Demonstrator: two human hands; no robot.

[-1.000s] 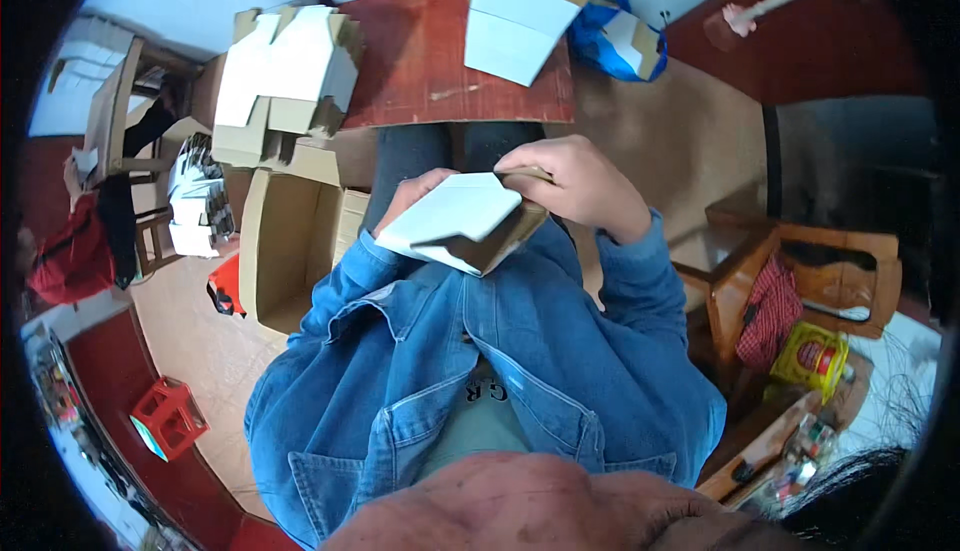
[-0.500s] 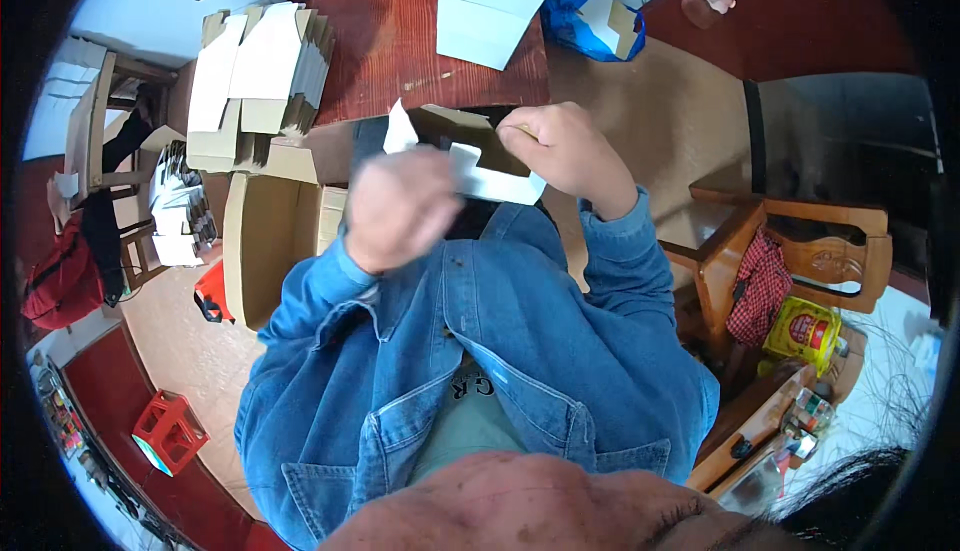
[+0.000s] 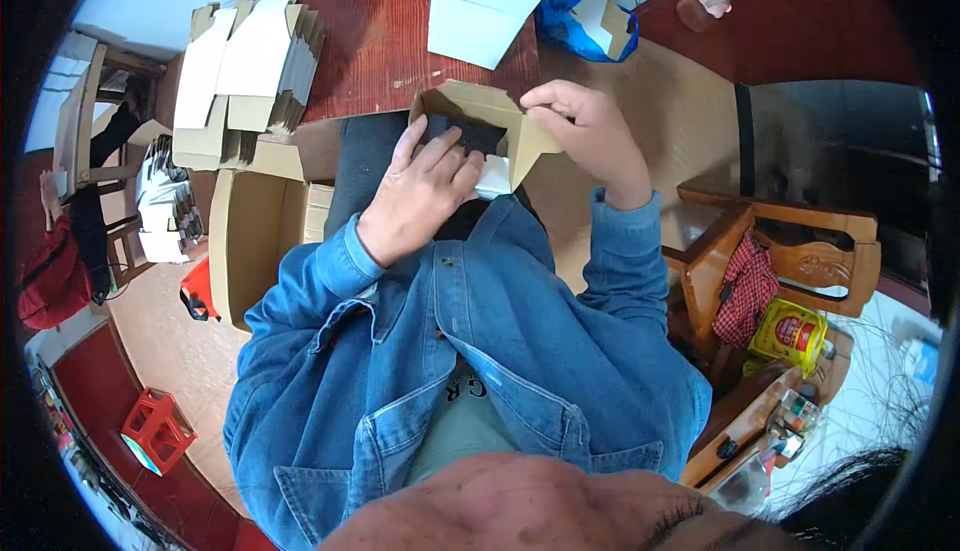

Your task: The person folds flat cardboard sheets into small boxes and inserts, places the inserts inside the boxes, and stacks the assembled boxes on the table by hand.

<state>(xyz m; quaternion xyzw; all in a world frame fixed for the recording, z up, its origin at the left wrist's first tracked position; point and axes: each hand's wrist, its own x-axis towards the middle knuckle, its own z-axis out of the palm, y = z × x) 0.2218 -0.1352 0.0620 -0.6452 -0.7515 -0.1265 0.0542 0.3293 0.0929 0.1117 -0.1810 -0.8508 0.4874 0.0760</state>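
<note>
A small cardboard box [image 3: 530, 141], brown inside and white outside, stands above my lap at the table's near edge with its top unfolded. My left hand [image 3: 425, 191] grips its near left side, the fingers spread over the wall and reaching partly inside. At the upper right corner, my right hand [image 3: 590, 136] has its bent fingers against a raised brown flap. The box's dark opening is partly covered by my left fingers, and its underside is hidden.
On the reddish table [image 3: 370, 41] lie a stack of flat cartons [image 3: 250, 66] at left and a white box [image 3: 480, 16] at right. A blue plastic bag [image 3: 590, 11] sits beyond. Below left stands a large open carton [image 3: 255, 241]; a wooden chair [image 3: 810, 251] is at right.
My left hand has slowed from a blur and rests on the box. The box has opened wider, with its brown flaps standing up and its white near flap folded inward.
</note>
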